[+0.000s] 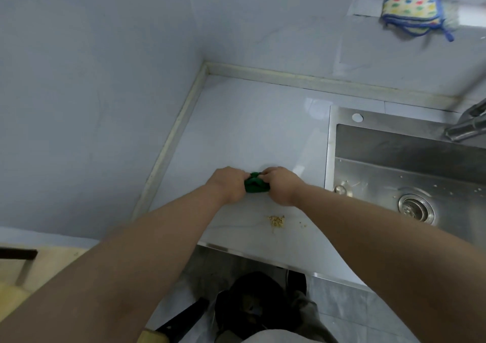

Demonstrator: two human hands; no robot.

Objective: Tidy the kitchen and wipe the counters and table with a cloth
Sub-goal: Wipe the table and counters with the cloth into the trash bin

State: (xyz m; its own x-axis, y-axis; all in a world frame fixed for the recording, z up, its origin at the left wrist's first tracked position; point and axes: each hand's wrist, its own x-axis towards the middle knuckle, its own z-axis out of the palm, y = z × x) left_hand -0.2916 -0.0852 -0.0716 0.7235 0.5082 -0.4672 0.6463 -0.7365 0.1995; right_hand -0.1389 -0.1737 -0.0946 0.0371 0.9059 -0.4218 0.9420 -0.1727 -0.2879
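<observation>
Green cloth [256,183]: bunched into a tight wad, gripped from both sides. The left hand [227,184] and right hand [282,188] each have fingers curled round one end. It is held at the middle of the pale bench [249,121], nearer the front edge than the back wall; whether it touches the surface cannot be told.

Crumbs [276,221]: small yellowish heap with a few strays, lying on the bench between the cloth and the front edge, just beside the right forearm.

Hazards, as judged:
- A wipe drawn toward the front edge would likely drop the crumbs onto the floor.
- A wadded cloth presents little face, so it may scatter or smear the heap instead of gathering it.
- The right forearm passes close over the strays and could brush them off.

Containers:
- Steel sink [332,142], set in the right end of the bench. It holds scattered pale specks on its floor and a drain strainer [415,208]. A tap [468,124] overhangs it.

Also present: spotted sponge [413,13] on a wall ledge above.
</observation>
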